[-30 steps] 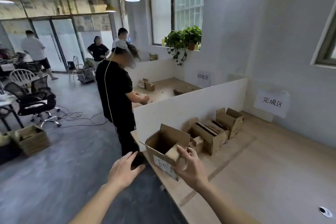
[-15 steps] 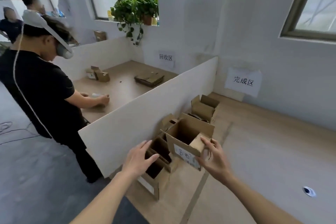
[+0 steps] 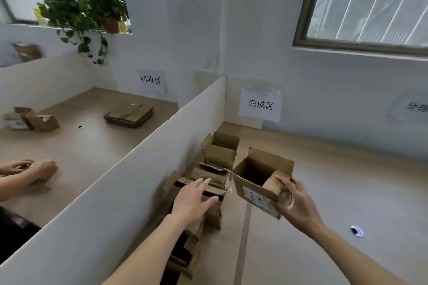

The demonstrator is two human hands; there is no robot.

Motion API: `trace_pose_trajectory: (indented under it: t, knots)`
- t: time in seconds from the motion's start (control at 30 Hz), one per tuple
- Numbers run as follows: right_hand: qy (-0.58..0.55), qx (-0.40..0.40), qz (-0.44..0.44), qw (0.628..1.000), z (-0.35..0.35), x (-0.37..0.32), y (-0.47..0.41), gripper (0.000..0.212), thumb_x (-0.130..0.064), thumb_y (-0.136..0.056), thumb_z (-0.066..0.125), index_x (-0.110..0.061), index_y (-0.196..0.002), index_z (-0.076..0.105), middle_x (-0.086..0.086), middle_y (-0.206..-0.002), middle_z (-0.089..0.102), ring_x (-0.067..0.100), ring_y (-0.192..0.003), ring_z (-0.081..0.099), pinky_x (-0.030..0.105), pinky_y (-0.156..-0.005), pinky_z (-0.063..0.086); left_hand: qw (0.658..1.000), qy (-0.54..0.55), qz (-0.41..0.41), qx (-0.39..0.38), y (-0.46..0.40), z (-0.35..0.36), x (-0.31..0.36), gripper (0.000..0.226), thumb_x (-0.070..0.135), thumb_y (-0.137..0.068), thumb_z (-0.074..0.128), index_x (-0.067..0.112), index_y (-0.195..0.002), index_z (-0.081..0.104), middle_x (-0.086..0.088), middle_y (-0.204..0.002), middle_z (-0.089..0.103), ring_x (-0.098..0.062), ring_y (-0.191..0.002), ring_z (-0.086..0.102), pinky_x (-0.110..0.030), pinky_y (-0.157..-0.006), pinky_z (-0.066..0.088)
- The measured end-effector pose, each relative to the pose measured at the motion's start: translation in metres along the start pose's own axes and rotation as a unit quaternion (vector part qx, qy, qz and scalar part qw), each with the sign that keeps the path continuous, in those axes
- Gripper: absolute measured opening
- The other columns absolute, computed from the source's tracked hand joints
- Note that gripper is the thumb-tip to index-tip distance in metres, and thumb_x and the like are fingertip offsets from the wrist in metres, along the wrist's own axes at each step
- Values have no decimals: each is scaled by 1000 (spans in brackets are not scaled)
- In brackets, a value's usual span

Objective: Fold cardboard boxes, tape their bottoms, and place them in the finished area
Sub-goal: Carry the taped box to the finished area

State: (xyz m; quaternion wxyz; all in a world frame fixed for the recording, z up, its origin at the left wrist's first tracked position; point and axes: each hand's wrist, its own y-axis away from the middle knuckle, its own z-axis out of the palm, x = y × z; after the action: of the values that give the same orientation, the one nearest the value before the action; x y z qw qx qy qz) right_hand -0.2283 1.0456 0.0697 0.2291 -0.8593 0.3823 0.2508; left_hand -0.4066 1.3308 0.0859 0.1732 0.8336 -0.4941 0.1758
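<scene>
Right hand [image 3: 298, 208] pinched the open box [image 3: 259, 178] by its corner flap, held above the table [image 3: 347, 180] beside the finished row — probably light but floppy there, better gripped by the walls — left hand [image 3: 192, 201] loose-fingered.

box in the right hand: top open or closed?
Open. The box has its top flaps standing up, and its dark inside shows with nothing visible in it. The right hand grips its near corner.
</scene>
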Motion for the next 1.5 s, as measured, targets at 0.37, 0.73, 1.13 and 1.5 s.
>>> trace_pose_trajectory:
  t: [0.37, 0.73, 1.13, 1.5]
  knots:
    - [-47, -66, 50, 995, 64, 133, -105, 80, -37, -80, 79, -58, -140, 31, -12, -138, 33, 12, -122, 48, 22, -93, 46, 998, -43, 46, -28, -162, 76, 26, 72, 66, -96, 47, 42, -158, 20, 14, -166, 20, -11, -153, 17, -34, -123, 18]
    - [-125, -90, 79, 985, 106, 213, -194, 66, -32, -74, 69, -52, -130, 42, -29, -146, 28, -11, -136, 29, 20, -97, 40, 983, -126, 116, -64, -276, 172, 45, 71, 64, -99, 43, 39, -159, 18, 11, -168, 14, -9, -154, 11, -28, -122, 0]
    - [-159, -96, 61, 981, 122, 223, -216, 58, -24, -70, 77, -36, -120, 50, -10, -138, 37, 16, -135, 43, 37, -105, 48, 978, -145, 146, -29, -300, 178, 56, 63, 53, -102, 45, 35, -159, 25, 11, -164, 27, -8, -152, 18, -27, -123, 9]
    - [-37, -158, 97, 982, 134, 215, -200, 69, -35, -88, 73, -46, -144, 35, -13, -168, 9, 16, -151, 26, 34, -114, 37, 975, -179, 107, -76, -294, 184, 61, 69, 58, -101, 44, 33, -160, 20, 8, -168, 16, -10, -155, 9, -32, -124, 1]
